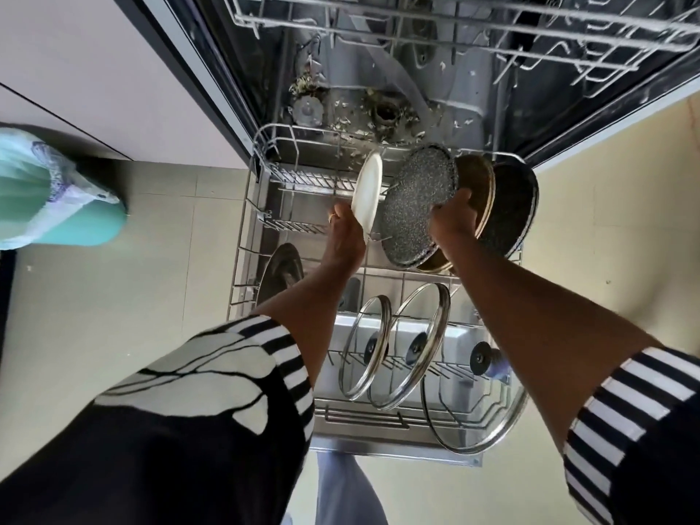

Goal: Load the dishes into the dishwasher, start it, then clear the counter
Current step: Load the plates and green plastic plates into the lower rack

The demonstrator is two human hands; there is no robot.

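The dishwasher's lower rack [242, 236] is pulled out over the open door. My left hand [342, 231] grips a white plate [366, 193] by its lower edge, held upright over the rack's far part. My right hand [452, 219] holds the edge of a grey speckled pan [416, 202] standing on edge. Behind it lean a brown dish [479, 183] and a dark speckled pan [513, 206]. Three glass lids [365, 346] [411, 346] [479, 392] stand in the near part of the rack.
The upper rack [473, 28] is slid out above. Food debris lies on the dishwasher floor [378, 115]. A dark round lid [282, 269] sits at the rack's left. A teal bin with a liner [57, 195] stands on the tiled floor at left.
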